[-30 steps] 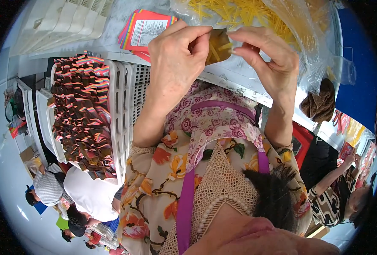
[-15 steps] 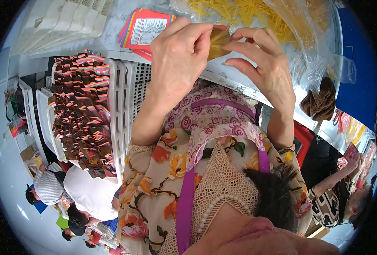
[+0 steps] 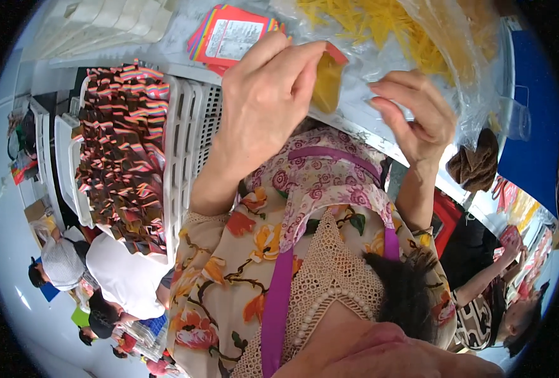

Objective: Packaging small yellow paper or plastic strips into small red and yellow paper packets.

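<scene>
My left hand [image 3: 264,101] is closed on a small yellow-gold packet [image 3: 327,82] with a red upper edge, pinching its left side between thumb and fingers. The packet hangs over the table's front edge, and its left part is hidden behind my fingers. To its right, my right hand [image 3: 418,113] is held apart from it, fingers curved and a gap between thumb and forefinger. I see nothing between them. Behind my left hand lies a stack of red cards [image 3: 232,38] with rainbow-striped edges and white labels.
Yellow plastic sticks [image 3: 380,25] lie in a clear plastic bag [image 3: 475,63] at the far right. White crates [image 3: 178,145] stand left, one filled with dark, stripe-topped packets [image 3: 125,157]. A brown cloth [image 3: 475,160] hangs by the table's right edge. Other people work on both sides.
My right hand has come away from the packet toward the right and nearer to me. The left hand still holds the packet, which now shows more of its face.
</scene>
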A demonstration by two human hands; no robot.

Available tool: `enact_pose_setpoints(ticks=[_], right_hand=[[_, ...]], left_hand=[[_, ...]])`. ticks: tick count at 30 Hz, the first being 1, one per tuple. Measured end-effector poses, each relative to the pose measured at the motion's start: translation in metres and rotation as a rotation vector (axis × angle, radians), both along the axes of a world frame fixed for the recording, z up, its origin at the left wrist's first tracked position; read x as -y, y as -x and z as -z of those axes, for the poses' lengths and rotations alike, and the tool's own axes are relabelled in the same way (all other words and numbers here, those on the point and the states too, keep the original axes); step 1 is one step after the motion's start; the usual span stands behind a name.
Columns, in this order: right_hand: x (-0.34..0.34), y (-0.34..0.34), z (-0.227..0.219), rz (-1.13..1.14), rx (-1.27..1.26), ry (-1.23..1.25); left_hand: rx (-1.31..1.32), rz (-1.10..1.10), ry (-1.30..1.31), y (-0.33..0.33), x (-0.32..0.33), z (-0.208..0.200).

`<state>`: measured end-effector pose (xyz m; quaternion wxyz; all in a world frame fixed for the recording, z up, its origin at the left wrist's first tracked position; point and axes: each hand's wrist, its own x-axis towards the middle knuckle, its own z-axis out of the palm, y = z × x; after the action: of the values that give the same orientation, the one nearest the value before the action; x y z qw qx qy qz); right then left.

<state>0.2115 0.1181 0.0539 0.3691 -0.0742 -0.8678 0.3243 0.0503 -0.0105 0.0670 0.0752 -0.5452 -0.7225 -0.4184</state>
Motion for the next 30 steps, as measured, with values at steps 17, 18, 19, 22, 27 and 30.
enact_pose_setpoints(ticks=[17, 18, 19, 22, 27, 30], right_hand=[[-0.013, -0.01, 0.044, 0.15, 0.302, 0.031], [-0.019, -0.015, 0.055, 0.164, 0.327, 0.099], [-0.027, -0.016, 0.063, 0.129, 0.328, 0.103], [-0.035, 0.013, 0.074, 0.082, 0.378, 0.258], [-0.038, 0.021, 0.057, 0.101, 0.367, 0.319], [-0.036, 0.015, 0.045, 0.196, 0.409, 0.27]], left_hand=[[-0.171, -0.458, -0.11, 0.087, 0.154, -0.033], [-0.154, -0.531, -0.13, 0.093, 0.182, -0.039], [-0.026, -0.755, 0.036, 0.091, 0.202, -0.063], [-0.209, -1.27, 0.156, 0.096, 0.308, -0.1], [-0.521, -1.545, 0.565, 0.194, 0.534, -0.05], [-0.414, -1.637, 0.698, 0.226, 0.604, 0.002]])
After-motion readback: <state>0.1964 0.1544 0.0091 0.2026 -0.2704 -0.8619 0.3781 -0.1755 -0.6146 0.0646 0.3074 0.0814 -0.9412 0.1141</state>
